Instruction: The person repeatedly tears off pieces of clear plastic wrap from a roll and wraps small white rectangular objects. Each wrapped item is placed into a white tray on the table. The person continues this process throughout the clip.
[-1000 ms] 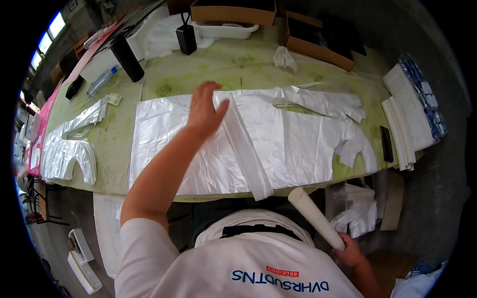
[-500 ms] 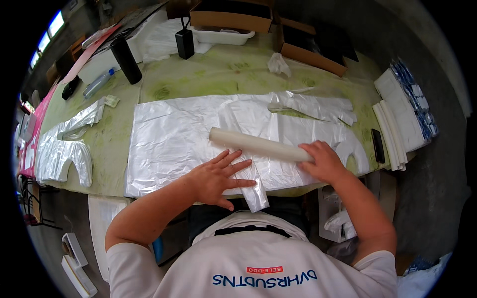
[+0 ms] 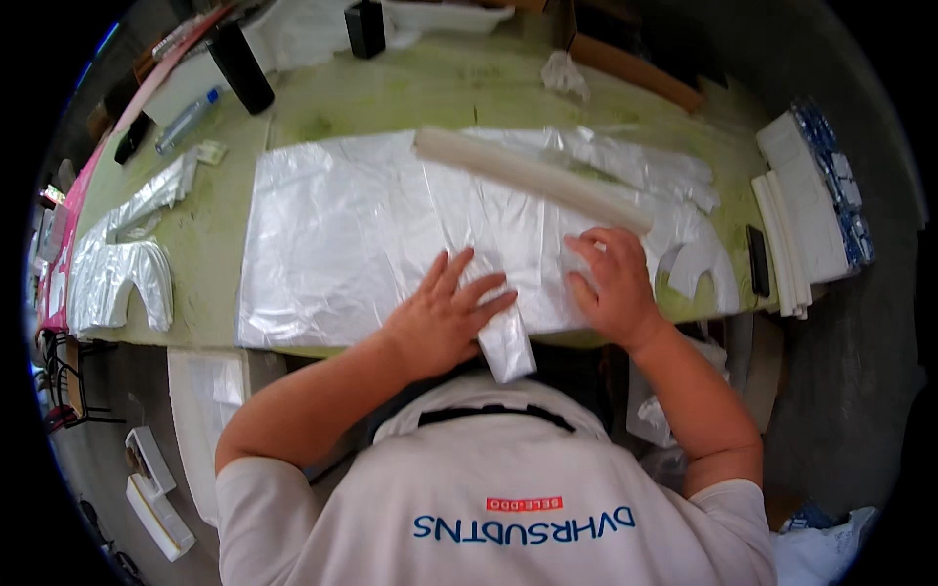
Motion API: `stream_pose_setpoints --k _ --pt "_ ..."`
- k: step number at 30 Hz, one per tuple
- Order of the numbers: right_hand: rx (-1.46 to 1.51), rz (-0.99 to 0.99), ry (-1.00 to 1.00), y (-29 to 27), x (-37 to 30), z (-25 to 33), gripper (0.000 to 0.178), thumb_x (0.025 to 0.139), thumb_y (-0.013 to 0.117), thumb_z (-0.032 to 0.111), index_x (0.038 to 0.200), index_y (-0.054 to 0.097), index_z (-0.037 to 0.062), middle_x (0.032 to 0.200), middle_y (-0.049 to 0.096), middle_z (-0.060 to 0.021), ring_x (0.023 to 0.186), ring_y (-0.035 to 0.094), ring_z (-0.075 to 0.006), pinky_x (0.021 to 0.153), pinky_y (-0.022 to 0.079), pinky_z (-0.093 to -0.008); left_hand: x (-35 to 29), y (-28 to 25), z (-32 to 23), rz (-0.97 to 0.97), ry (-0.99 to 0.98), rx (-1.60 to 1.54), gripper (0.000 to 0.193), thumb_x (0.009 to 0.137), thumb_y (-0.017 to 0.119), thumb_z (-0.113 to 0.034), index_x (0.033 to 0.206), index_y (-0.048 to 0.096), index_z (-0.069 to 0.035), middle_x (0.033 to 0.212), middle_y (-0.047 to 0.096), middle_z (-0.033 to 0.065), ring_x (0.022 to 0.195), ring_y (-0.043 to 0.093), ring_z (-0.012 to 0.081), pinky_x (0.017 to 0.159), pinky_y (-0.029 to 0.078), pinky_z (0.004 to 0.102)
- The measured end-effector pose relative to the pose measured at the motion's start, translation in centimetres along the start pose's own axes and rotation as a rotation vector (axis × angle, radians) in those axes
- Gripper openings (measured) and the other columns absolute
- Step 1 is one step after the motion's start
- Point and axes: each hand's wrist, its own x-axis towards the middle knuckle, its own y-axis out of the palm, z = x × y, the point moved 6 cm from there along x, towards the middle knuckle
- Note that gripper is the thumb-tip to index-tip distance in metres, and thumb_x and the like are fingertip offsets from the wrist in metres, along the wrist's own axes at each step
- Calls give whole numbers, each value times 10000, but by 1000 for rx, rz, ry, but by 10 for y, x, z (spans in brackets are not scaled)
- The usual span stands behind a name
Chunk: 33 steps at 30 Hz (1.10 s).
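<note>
A flat, shiny white plastic gown [image 3: 332,234] is spread across the table in front of me, its surface creased. One narrow sleeve-like strip [image 3: 506,350] folds down over the near edge. My left hand [image 3: 440,311] lies on the plastic beside this strip, fingers spread. My right hand [image 3: 618,285] hovers at or just above the sheet with fingers curved and apart, holding nothing. Beyond both hands a pale, off-white tube [image 3: 532,178], slightly blurred, rests slantwise on the gown; its right end is just past my right fingertips.
Another piece of white plastic [image 3: 122,283] lies at the table's left. A black cylinder [image 3: 239,68], clear bottle [image 3: 188,121] and black box [image 3: 365,29] stand or lie farther back. On the right are a phone [image 3: 757,261], white rolls [image 3: 782,249] and a stack of packs [image 3: 806,200].
The tube has moved away from me, and my right hand has let go of it. My left hand stays on the plastic. The whole view has shifted, with the table higher in it.
</note>
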Motion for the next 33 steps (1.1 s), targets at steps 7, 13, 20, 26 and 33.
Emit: stream_pose_setpoints --k 7,13,20,26,33 --pt "192 64 -37 14 -51 55 528 718 759 61 1232 673 143 1341 545 -97 1255 493 -348 1073 421 -471 -5 -6 -4 65 23 -61 538 858 694 -250 1383 624 -337 1593 391 76 1492 253 481 1208 209 667" --pt "361 59 -70 31 -18 67 375 727 770 94 1093 696 136 1278 614 -76 1237 520 -339 1054 419 -469 -18 -11 -6 122 102 -304 520 878 636 -238 1378 631 -382 1662 284 128 1475 249 545 1199 180 689" --pt "677 145 137 60 9 60 106 828 702 132 904 677 64 789 685 -122 768 652 -334 681 514 -395 -34 -15 9 -298 -269 -667 732 890 693 -128 1546 381 -33 1241 630 133 1150 605 337 1092 399 475" --pt "775 316 665 81 6 49 181 930 677 144 1029 644 -4 899 721 -117 794 666 -199 724 519 -334 -26 -9 22 -348 -422 -384 907 864 754 -129 1589 231 24 872 697 63 866 671 247 899 482 413" --pt "626 276 750 82 12 43 316 897 663 185 1151 562 27 904 725 -169 849 704 -369 768 549 -448 -4 -24 29 -204 -537 -237 764 862 762 -196 1531 414 -69 1048 680 79 1032 635 267 987 439 451"
